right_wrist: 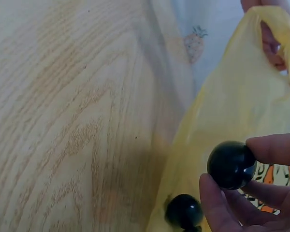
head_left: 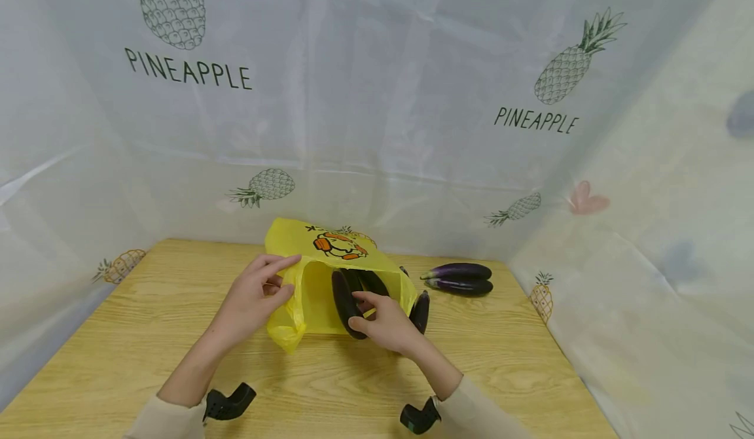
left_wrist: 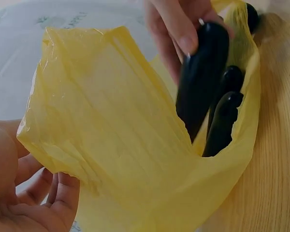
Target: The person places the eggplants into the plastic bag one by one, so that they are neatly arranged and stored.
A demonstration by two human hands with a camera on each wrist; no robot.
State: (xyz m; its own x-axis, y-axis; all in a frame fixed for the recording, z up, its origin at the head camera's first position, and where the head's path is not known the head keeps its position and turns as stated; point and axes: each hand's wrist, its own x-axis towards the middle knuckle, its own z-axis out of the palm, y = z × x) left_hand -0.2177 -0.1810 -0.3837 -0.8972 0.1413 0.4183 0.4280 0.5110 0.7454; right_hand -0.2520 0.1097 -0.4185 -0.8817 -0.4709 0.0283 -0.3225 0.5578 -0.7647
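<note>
A yellow plastic bag (head_left: pixel 309 295) with an orange cartoon print lies on the wooden table (head_left: pixel 147 334), its mouth towards me. My left hand (head_left: pixel 281 279) pinches the bag's left edge and holds the mouth apart; in the left wrist view the left hand (left_wrist: pixel 34 193) grips the bag (left_wrist: pixel 116 140) from below. My right hand (head_left: pixel 366 315) grips a dark purple eggplant (head_left: pixel 343 298) halfway inside the mouth. The right wrist view has the right hand's fingers (right_wrist: pixel 275 147) round the eggplant's rounded end (right_wrist: pixel 231 164). More eggplants (left_wrist: pixel 223 121) lie inside the bag.
Two loose eggplants (head_left: pixel 461 278) lie side by side on the table at the right rear. Another eggplant (head_left: pixel 421 311) sits against the bag's right side. A white pineapple-print curtain (head_left: pixel 377 99) walls the table behind and on both sides.
</note>
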